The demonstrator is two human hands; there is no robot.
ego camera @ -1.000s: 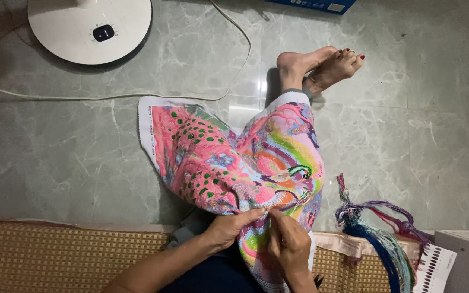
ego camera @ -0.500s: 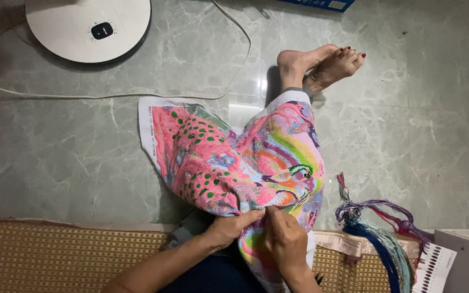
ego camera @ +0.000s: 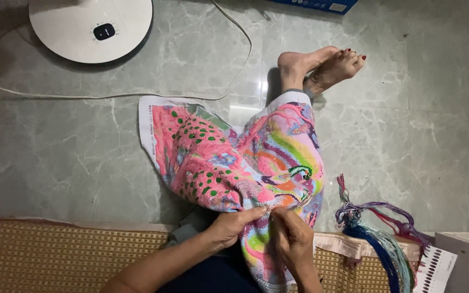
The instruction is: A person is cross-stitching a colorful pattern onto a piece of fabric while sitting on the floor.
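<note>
Embroidered cloth point(ego camera: 234, 163) draped over outstretched leg, far edge spilling onto marble floor point(ego camera: 55, 163); leg serves as support. Left hand point(ego camera: 233, 225) pinches fold, fingers closed, keeping it taut. Right hand point(ego camera: 293, 239) fingers closed at same spot; needle not discernible. Thread bundle point(ego camera: 378, 239) near floor's right edge, within reach.

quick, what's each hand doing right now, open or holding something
Left hand: closed, pinching a fold of the colourful embroidered cloth.
Right hand: fingers curled against the same cloth; whether it grips a needle cannot be told.
</note>
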